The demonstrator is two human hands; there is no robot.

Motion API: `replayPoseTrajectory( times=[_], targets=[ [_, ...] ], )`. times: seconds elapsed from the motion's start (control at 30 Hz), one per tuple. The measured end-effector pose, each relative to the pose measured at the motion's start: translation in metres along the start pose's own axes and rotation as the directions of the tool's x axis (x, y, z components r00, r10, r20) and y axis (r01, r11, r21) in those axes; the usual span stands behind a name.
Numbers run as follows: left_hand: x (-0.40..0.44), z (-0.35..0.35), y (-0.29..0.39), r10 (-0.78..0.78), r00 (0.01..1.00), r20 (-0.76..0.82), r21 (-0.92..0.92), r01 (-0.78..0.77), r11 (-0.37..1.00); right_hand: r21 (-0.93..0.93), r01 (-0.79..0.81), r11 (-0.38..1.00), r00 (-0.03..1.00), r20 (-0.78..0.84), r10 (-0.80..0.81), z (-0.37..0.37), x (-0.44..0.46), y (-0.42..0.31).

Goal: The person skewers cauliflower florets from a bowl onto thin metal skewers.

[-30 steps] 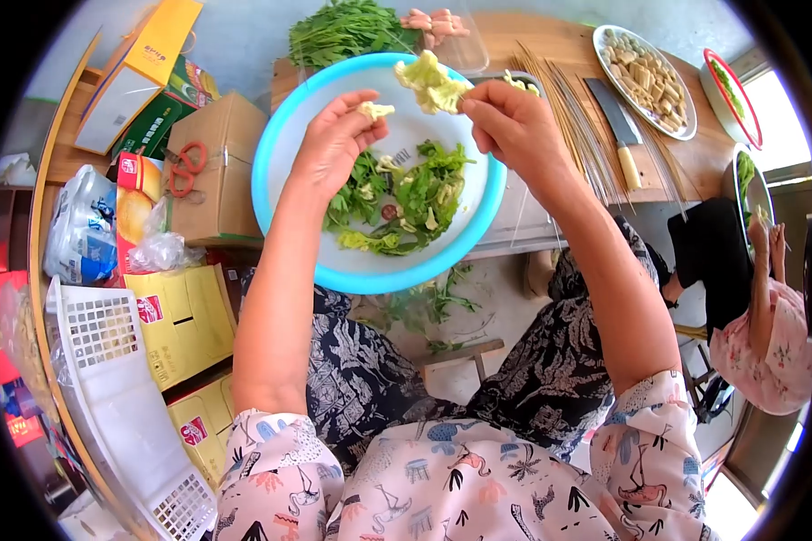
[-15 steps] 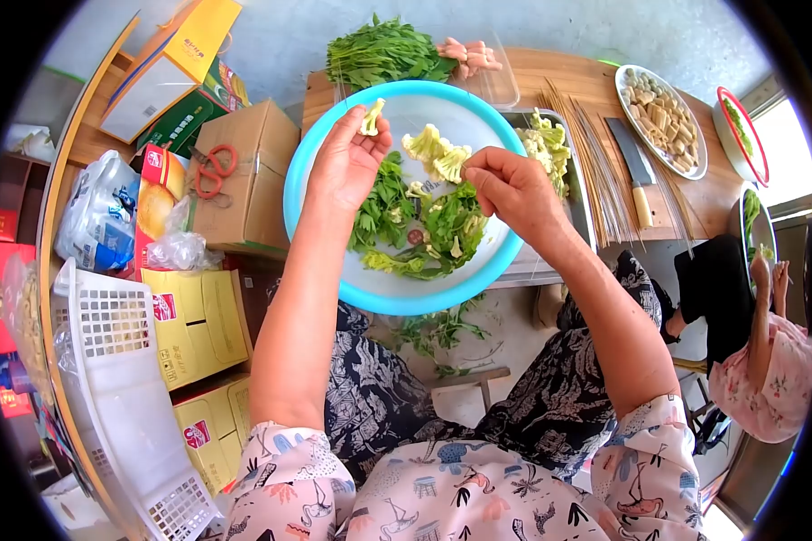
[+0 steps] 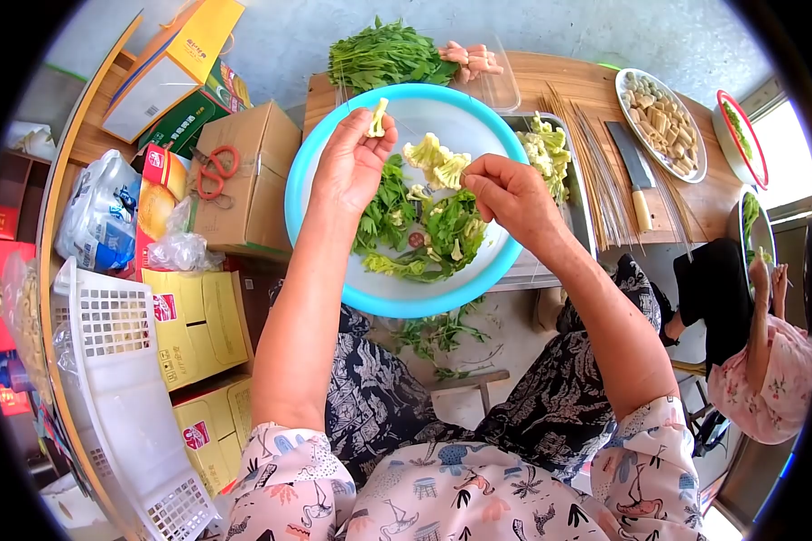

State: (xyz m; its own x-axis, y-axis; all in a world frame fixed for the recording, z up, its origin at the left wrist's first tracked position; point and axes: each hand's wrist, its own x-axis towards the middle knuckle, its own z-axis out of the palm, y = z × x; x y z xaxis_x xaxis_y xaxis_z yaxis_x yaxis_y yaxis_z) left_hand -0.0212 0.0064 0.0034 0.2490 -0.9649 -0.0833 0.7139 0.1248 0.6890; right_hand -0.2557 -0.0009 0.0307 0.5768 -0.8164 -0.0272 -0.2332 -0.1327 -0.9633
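A wooden surface (image 3: 564,72) stretches in front of you against a pale blue wall. Nearer, centred before you, is a round basin (image 3: 415,305) with a bright blue rim; leafy greens (image 3: 451,230) lie inside, dotted with pale bits. A cardboard box (image 3: 257,176) stands to its left. Just beside it on the right, a metal tray (image 3: 587,221) carries a heap of cauliflower (image 3: 546,153). Beyond the tray lie thin skewers (image 3: 582,162), then a white oval plate (image 3: 622,90) of cut pieces.

Both your hands are above the basin, well apart. Your left forearm crosses its rim, and your right hand (image 3: 514,194) covers part of the rim on the tray side. That hand is nearly closed, thumb and forefinger pinching the edge of a cauliflower cluster (image 3: 438,160) over the greens. Your left hand (image 3: 352,162) is half curled, fingertips gripping a small floret (image 3: 377,119) near the far left of the basin. A knife (image 3: 632,167) lies past the skewers; red-handled scissors (image 3: 215,171) are at the box.
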Motion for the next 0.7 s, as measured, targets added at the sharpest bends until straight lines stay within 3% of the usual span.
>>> replayPoseTrajectory(
  times=[0.7],
  targets=[
    [0.0023,-0.0064,0.0051,-0.044,0.998,0.041,0.021,0.043,0.999,-0.029,0.020,0.999,1.000,-0.001,-0.020,-0.0010,-0.0042,-0.0024]
  ],
)
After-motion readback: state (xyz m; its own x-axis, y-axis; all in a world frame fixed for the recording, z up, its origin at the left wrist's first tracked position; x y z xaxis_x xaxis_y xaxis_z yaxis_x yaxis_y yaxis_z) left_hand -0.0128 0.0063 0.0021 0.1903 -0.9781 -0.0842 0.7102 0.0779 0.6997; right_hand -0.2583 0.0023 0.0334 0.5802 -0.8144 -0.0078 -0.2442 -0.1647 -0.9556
